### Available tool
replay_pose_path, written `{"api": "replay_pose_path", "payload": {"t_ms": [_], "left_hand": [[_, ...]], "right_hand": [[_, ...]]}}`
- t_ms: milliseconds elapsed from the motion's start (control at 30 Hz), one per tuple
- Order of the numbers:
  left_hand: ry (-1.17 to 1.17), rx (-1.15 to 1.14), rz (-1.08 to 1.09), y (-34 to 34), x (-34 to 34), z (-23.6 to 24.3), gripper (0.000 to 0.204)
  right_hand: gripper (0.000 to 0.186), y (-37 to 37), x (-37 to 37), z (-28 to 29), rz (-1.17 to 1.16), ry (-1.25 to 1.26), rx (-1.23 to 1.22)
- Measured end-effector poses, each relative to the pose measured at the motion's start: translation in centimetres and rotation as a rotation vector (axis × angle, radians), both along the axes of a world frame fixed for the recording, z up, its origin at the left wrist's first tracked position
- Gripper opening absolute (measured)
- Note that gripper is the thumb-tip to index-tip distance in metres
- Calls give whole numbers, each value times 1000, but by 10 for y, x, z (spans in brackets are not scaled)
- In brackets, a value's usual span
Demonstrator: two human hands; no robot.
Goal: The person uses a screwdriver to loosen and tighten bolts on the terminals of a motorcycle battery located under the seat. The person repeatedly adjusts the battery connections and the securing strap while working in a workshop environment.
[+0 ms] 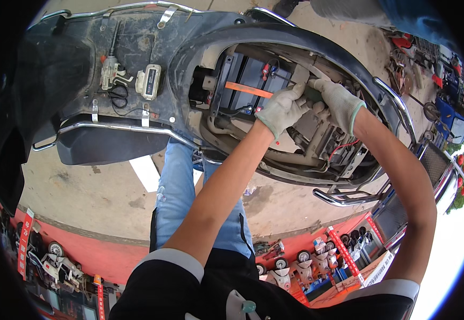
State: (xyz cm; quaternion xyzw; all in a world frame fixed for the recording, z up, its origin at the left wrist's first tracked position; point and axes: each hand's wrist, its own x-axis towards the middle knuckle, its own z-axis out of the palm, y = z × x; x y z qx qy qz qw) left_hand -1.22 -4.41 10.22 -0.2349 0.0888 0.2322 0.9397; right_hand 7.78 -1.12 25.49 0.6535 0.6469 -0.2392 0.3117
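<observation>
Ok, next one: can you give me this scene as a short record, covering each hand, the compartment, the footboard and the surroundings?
Left hand: left hand gloved, over the open compartment, fingers curled; anything held can't be made out
Right hand: right hand gloved, beside the left; its grip is unclear
Compartment: dark blocks, orange strap across them, thin red wire
Footboard: power tool, white boxy pack beside it
Surroundings: another person's legs at upper right

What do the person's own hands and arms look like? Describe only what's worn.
Left hand and right hand wear off-white gloves; the right one's hem is pale green. The forearms are bare, below short black sleeves ending in wide pale-grey bands.
</observation>
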Motion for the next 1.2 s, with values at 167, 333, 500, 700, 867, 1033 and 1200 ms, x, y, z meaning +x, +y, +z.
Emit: {"api": "replay_pose_path", "payload": {"t_ms": [167,333,500,700,867,1033,1200], "left_hand": [[285,-128,-116,8,1,20,20],[218,-173,-38,10,-5,20,15],[239,-207,-94,15,-5,20,15],[534,-57,-212,23,-7,31,24],[1577,1011,-343,51,-15,63,43],[1305,1996,101,77,2,125,38],[1174,2418,46,69,33,109,25]], "right_hand": [[28,12,-5,0,182,-94,-44],[28,31,-14,0,-1077,170,-244],[29,30,-19,3,-35,-77,-255],[28,33,-14,6,-396,90,-253],[36,34,1,-3,-450,107,-32],[39,-35,19,-33,-635,511,605],[57,-59,26,-70,-847,928,489]]}}
